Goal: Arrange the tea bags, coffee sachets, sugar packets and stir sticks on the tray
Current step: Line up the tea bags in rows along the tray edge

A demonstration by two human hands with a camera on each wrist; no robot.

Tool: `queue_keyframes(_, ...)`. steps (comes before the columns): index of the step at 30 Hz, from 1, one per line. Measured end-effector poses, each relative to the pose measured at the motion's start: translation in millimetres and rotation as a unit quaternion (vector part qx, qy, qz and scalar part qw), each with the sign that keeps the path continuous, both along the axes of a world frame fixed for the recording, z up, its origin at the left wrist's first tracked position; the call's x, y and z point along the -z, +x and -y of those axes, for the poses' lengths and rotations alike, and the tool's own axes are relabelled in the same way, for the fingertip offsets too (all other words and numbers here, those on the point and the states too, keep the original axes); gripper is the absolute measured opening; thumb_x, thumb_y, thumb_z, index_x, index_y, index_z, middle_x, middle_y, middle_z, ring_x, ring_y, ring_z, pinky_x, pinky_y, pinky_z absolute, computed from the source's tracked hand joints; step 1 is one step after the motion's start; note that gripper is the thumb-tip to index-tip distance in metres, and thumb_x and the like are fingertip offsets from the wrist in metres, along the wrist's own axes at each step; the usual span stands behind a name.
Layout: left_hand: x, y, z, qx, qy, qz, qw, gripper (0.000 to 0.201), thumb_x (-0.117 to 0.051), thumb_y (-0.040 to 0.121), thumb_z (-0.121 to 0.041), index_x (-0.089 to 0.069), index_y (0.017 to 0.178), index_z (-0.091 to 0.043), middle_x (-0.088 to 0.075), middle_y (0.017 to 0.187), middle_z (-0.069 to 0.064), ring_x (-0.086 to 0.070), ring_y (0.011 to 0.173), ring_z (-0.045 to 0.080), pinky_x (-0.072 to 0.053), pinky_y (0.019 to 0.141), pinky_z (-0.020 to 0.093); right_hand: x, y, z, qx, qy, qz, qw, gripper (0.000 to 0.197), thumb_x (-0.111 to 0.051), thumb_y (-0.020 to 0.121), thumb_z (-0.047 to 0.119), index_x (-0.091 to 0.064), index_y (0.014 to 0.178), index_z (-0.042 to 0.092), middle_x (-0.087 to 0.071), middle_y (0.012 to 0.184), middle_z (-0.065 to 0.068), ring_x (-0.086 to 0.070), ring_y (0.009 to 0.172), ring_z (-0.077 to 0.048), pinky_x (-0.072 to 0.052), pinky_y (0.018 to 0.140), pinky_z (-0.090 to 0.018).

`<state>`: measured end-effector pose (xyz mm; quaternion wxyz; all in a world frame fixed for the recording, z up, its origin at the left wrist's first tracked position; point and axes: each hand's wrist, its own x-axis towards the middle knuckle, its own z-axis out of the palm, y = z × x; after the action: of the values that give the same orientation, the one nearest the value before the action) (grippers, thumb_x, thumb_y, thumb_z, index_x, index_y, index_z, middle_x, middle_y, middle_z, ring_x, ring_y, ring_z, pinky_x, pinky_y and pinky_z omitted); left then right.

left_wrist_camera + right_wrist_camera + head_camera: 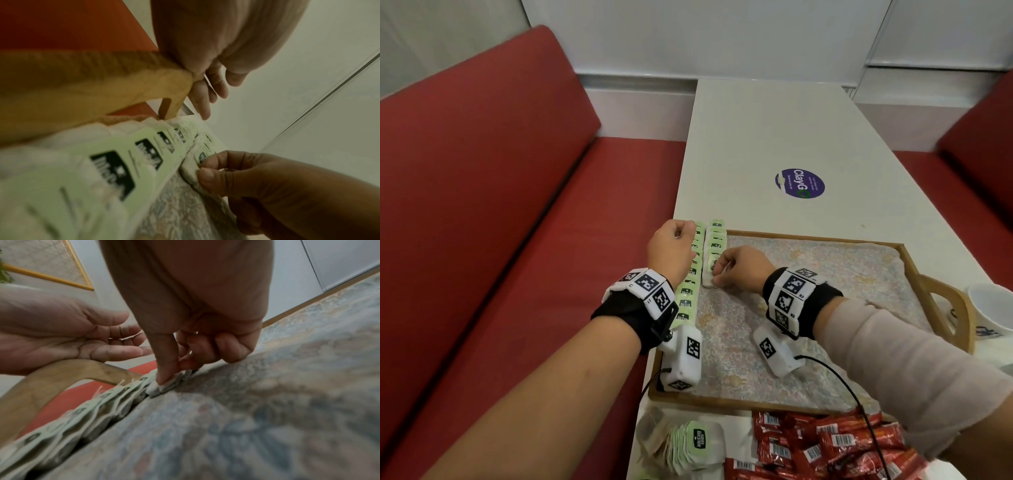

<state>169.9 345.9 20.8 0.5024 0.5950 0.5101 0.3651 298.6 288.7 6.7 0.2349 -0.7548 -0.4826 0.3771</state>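
A wooden tray [808,237] lined with floral cloth [808,308] lies on the white table. Two rows of green-labelled tea bags run along its left side: a long row [688,291] by the edge and a shorter row [716,240] beside it. My right hand [717,277] pinches a tea bag [708,279] at the near end of the shorter row, thumb and forefinger on it [156,389], low on the cloth. My left hand [674,246] hovers over the tray's left handle [61,368], fingers relaxed [115,350] and holding nothing.
Loose tea bags [688,445] are piled at the near table edge, with red sachets [825,445] heaped beside them. A white cup [989,308] stands past the tray's right handle [955,308]. Red bench seats [517,240] flank the table.
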Motion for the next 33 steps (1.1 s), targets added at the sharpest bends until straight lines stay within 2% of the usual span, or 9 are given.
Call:
queue_keyframes(3, -7.9, -7.2, 2.1, 0.022, -0.009, -0.004, 1.0, 0.02, -0.051, 0.095, -0.03, -0.061, 0.101, -0.013, -0.064, 0.098, 0.002, -0.061, 0.085, 0.016, -0.055, 0.086, 0.04, -7.8, -1.6, 5.3, -0.004, 0.009, 0.0, 1.0, 0.018, -0.08, 0.073, 0.011, -0.063, 0.076, 0.016, -0.057, 0.064, 0.007, -0.054, 0.057, -0.007, -0.047, 0.057, -0.023)
queue_keyframes(6, -15.6, -20.2, 12.3, 0.035, 0.012, -0.014, 0.999, 0.016, -0.052, 0.094, -0.029, -0.063, 0.099, -0.019, -0.067, 0.099, -0.001, -0.062, 0.093, 0.019, -0.052, 0.089, 0.043, -16.4, -5.5, 15.4, -0.011, 0.034, 0.018, 0.999, 0.016, -0.079, 0.074, 0.017, -0.064, 0.078, 0.016, -0.053, 0.064, 0.008, -0.047, 0.057, -0.006, -0.037, 0.055, -0.021)
queue_keyframes(9, -22.6, -36.9, 30.9, 0.03, 0.05, -0.02, 0.998, 0.012, -0.052, 0.093, -0.022, -0.064, 0.095, -0.019, -0.065, 0.09, -0.003, -0.056, 0.073, 0.012, -0.049, 0.072, 0.033, -26.9, -14.2, 32.5, -0.014, 0.052, 0.012, 0.998, 0.016, -0.078, 0.076, 0.02, -0.062, 0.076, 0.017, -0.052, 0.064, 0.007, -0.045, 0.056, -0.008, -0.036, 0.054, -0.021)
queue_keyframes(13, -29.4, -64.2, 62.4, 0.021, 0.075, -0.007, 0.997, 0.013, -0.054, 0.091, -0.013, -0.062, 0.087, -0.023, -0.06, 0.075, -0.012, -0.052, 0.059, -0.004, -0.043, 0.06, 0.016, -42.6, -32.0, 65.1, -0.032, 0.074, -0.002, 0.997, 0.012, -0.075, 0.08, 0.016, -0.063, 0.078, 0.018, -0.051, 0.063, 0.008, -0.044, 0.055, -0.006, -0.035, 0.054, -0.019)
queue_keyframes(15, -28.1, -78.8, 77.5, 0.026, 0.075, -0.01, 0.997, 0.016, -0.055, 0.091, -0.01, -0.061, 0.087, -0.024, -0.061, 0.079, -0.011, -0.054, 0.066, -0.004, -0.043, 0.064, 0.017, -47.4, -42.8, 82.8, -0.046, 0.081, -0.012, 0.996, 0.011, -0.075, 0.08, 0.015, -0.065, 0.081, 0.017, -0.051, 0.063, 0.007, -0.044, 0.056, -0.007, -0.036, 0.056, -0.02)
queue_keyframes(17, -23.4, -91.8, 91.6, 0.039, 0.069, -0.024, 0.997, 0.015, -0.055, 0.091, -0.008, -0.062, 0.092, -0.021, -0.062, 0.086, -0.007, -0.056, 0.076, 0.006, -0.045, 0.071, 0.024, -49.2, -54.2, 101.0, -0.065, 0.081, -0.019, 0.994, 0.01, -0.075, 0.079, 0.014, -0.066, 0.083, 0.016, -0.052, 0.064, 0.005, -0.045, 0.057, -0.008, -0.037, 0.058, -0.02)
queue_keyframes(21, -10.0, -111.7, 119.9, 0.075, 0.045, -0.074, 0.993, 0.023, -0.05, 0.09, -0.001, -0.061, 0.093, -0.021, -0.064, 0.093, -0.003, -0.055, 0.079, 0.01, -0.044, 0.074, 0.025, -47.3, -76.9, 135.5, -0.117, 0.059, 0.001, 0.991, 0.016, -0.078, 0.076, 0.016, -0.068, 0.088, 0.019, -0.06, 0.07, 0.004, -0.049, 0.056, -0.002, -0.04, 0.057, -0.01)
queue_keyframes(26, 4.5, -129.0, 147.3, 0.108, 0.016, -0.131, 0.985, 0.031, -0.048, 0.088, 0.003, -0.061, 0.086, -0.026, -0.065, 0.101, -0.002, -0.061, 0.096, 0.014, -0.049, 0.086, 0.029, -36.9, -103.1, 161.8, -0.189, 0.007, 0.078, 0.979, 0.036, -0.08, 0.072, 0.018, -0.067, 0.105, 0.023, -0.063, 0.088, 0.003, -0.058, 0.08, -0.012, -0.047, 0.077, -0.029)
queue_keyframes(33, 11.3, -140.9, 169.2, 0.154, -0.007, -0.193, 0.969, 0.026, -0.051, 0.084, 0.002, -0.058, 0.089, -0.022, -0.066, 0.099, 0.0, -0.062, 0.096, 0.018, -0.051, 0.085, 0.031, -29.0, -120.7, 169.2, -0.205, 0.015, 0.163, 0.965, 0.058, -0.08, 0.07, 0.017, -0.061, 0.123, 0.022, -0.066, 0.109, 0.002, -0.056, 0.089, -0.012, -0.041, 0.075, -0.023)
